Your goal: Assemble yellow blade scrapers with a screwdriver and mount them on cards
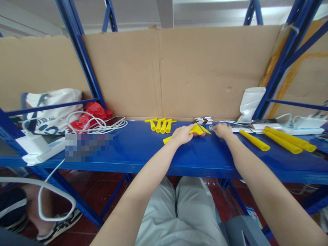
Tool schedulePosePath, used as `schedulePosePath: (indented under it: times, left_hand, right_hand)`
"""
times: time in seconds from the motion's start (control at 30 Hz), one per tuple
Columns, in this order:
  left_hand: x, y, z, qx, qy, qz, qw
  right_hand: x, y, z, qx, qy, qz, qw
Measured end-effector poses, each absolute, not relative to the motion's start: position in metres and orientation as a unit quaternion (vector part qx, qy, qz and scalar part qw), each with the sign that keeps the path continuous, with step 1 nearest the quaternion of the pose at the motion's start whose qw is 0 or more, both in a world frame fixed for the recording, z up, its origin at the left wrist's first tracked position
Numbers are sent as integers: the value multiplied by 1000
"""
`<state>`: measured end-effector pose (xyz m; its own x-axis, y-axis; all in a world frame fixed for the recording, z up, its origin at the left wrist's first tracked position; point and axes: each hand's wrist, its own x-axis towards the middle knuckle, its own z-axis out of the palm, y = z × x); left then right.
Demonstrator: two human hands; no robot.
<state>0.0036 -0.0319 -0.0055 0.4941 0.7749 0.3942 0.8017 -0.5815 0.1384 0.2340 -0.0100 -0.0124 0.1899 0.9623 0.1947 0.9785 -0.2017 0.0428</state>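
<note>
Head view: the left hand lies over a yellow piece at the middle of the blue tabletop. Yellow shows on both sides of that hand; whether its fingers grip the piece cannot be told. A red and dark item lies just beside the piece, on the near side. The right hand rests to the right with fingers curled, nearest a small patterned item; whether it holds anything cannot be told. A stack of white and dark pieces lies behind, between the hands. Four yellow T-shaped pieces stand in a row to the left. A single yellow tube lies right of the right hand, with grouped yellow tubes farther right. A cardboard panel backs the tabletop.
</note>
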Motion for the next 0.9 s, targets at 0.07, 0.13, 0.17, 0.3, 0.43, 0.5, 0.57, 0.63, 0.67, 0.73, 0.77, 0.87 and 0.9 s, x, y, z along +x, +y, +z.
schedulePosePath:
  times: [0.07,0.13,0.17,0.3,0.43,0.5,0.57,0.63,0.67,0.73,0.77,0.87,0.9]
  left_hand:
    - [4,-32,-6,-864,-454,-215,25]
    - [4,-32,-5,-864,-453,-220,17]
    - [4,-32,-5,-864,-452,-222,14]
    - [4,-32,-6,-864,-451,-223,14]
    - [4,-32,-6,-862,-455,-222,15]
    - [4,-32,-5,-863,-454,-220,18]
    - [4,-33,-5,-864,-453,-217,23]
    - [4,-33,-5,-865,-453,-214,28]
    - [4,-33,-5,-866,-452,-212,30]
    - [4,-34,-4,-867,-451,-209,33]
    - [4,-34,-4,-868,-450,-208,35]
    - [4,-34,-4,-871,-444,-206,39]
    - [4,-34,-5,-872,-442,-207,38]
  right_hand:
    - [232,-11,-12,-763,-636,-105,46]
    - [230,-11,-12,-756,-643,-117,41]
    - [229,-12,-12,-753,-645,-123,39]
    - [227,-12,-12,-748,-648,-140,36]
    - [225,-11,-12,-746,-649,-147,22]
    - [225,-11,-12,-745,-650,-149,15]
    - [225,-11,-13,-744,-651,-152,10]
    - [225,-11,-13,-743,-651,-154,4]
    - [224,-11,-13,-743,-651,-155,3]
    - [224,-11,-13,-742,-652,-155,2]
    - [223,-11,-13,-741,-653,-155,3]
    - [220,-12,-11,-742,-653,-151,10]
    - [219,-13,-10,-742,-653,-149,16]
